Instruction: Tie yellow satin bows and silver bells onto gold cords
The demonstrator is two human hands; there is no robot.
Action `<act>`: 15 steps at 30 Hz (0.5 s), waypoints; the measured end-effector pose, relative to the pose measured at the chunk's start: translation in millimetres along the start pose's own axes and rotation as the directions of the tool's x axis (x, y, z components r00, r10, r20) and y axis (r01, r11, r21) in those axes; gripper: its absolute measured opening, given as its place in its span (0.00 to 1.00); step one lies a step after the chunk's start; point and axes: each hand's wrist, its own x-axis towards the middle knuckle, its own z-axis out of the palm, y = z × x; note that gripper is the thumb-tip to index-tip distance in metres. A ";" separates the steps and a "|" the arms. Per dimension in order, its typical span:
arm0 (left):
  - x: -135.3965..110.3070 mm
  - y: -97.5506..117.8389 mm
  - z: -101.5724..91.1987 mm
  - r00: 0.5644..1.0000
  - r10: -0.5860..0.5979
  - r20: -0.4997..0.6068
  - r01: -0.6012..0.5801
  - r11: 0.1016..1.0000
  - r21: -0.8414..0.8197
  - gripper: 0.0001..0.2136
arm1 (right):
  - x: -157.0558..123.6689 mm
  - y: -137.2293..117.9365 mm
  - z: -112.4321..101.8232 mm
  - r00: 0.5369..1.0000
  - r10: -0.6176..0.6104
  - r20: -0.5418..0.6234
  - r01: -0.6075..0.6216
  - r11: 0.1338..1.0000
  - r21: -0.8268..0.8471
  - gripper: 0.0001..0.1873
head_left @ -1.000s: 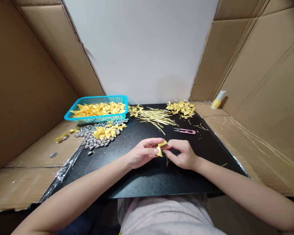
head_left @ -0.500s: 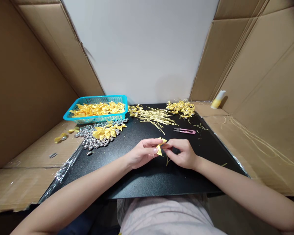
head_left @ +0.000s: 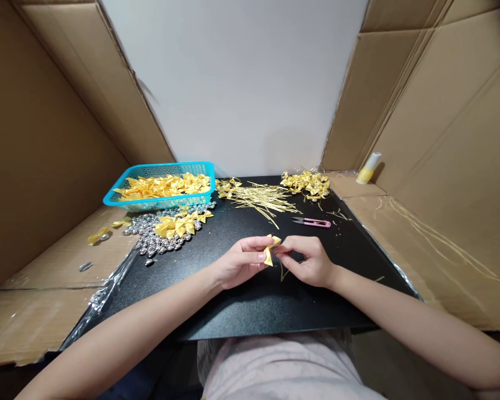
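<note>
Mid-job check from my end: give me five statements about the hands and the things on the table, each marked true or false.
1. The left hand holds a yellow bow. True.
2. The blue basket contains yellow pieces. True.
3. The right hand is gripping the pink snips. False: the snips lie on the black table, beyond that hand.
4. The pile of silver beads is inside the basket. False: it lies outside, on the near side.
5. The snips are right of the basket. True.
</note>
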 end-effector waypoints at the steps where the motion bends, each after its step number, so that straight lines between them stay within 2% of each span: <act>1: -0.1 0.0 0.1 1.000 0.000 0.002 0.000 1.000 0.000 0.14 | -0.1 0.1 0.0 1.000 -0.002 0.000 0.002 1.000 0.000 0.05; 15: -0.1 -2.2 -1.2 0.999 0.007 0.041 -0.008 0.999 0.037 0.14 | -0.8 -1.6 1.0 1.000 0.015 0.010 -0.016 1.000 0.019 0.05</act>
